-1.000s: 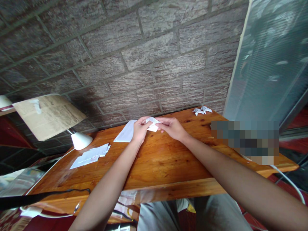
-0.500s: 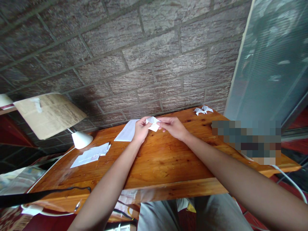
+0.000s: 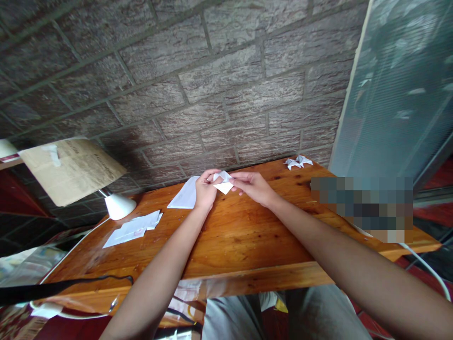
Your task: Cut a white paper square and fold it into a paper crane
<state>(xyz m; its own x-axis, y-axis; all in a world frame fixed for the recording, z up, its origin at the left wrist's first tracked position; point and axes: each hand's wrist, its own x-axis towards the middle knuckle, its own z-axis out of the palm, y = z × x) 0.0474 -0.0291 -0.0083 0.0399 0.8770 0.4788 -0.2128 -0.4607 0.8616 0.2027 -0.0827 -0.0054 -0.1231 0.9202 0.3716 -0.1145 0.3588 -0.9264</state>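
Observation:
A small folded piece of white paper is held between both hands over the far part of a wooden table. My left hand pinches its left side with fingers closed. My right hand pinches its right side, fingers curled. A flat white sheet lies on the table just left of my left hand.
Two small folded paper shapes sit at the far right corner. Loose white papers and a white lamp base with a newspaper-covered shade are at the left. A black cable runs along the near left edge. A brick wall stands behind.
The fingers have shifted slightly on the folded paper and its shape has changed a little; both hands stay in the same spot.

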